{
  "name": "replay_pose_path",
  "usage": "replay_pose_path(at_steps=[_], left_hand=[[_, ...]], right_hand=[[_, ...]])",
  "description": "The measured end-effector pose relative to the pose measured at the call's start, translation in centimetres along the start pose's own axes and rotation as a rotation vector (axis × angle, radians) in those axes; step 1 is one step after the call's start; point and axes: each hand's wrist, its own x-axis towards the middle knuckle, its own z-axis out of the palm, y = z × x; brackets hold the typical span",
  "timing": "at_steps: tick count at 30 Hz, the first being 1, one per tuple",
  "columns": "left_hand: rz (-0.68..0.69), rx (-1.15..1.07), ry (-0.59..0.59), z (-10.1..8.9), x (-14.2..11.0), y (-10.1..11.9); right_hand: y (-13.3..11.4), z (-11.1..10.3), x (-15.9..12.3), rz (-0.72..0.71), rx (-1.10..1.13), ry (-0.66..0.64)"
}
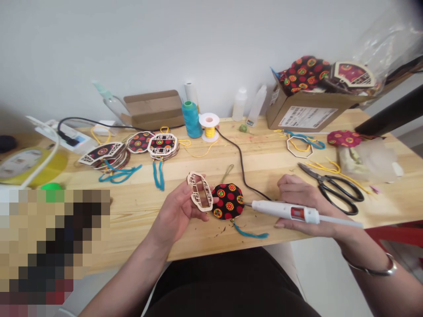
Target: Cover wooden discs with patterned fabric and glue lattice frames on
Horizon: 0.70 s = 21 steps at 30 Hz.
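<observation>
My left hand grips a pale wooden lattice frame, tilted up on its edge above the table. Just right of it lies a round black fabric piece with red dots and flowers, a green loop at its top and a blue tassel below. My right hand is closed around a white glue gun with a glue stick out of its back end. The gun's nozzle points left, at the fabric piece's right edge; whether it touches I cannot tell.
Black-handled scissors lie right of my right hand. Finished-looking ornaments sit at the left. Behind stand a blue thread cone, a yellow thread spool and a packed cardboard box. A black cord crosses the table.
</observation>
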Motion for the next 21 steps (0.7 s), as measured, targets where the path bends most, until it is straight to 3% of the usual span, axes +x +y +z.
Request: replay_pose_path(at_steps=[5, 13, 21], left_hand=[[0.009, 0.005, -0.003, 0.0, 0.0, 0.0], [0.037, -0.034, -0.015, -0.1, 0.0, -0.1], [0.129, -0.016, 0.164, 0.5, 0.1, 0.1]], right_hand=[[-0.6, 0.1, -0.1, 0.028, -0.044, -0.045], [0.0, 0.1, -0.8, 0.044, -0.049, 0.038], [-1.5, 1.0, 0.4, -0.002, -0.126, 0.045]])
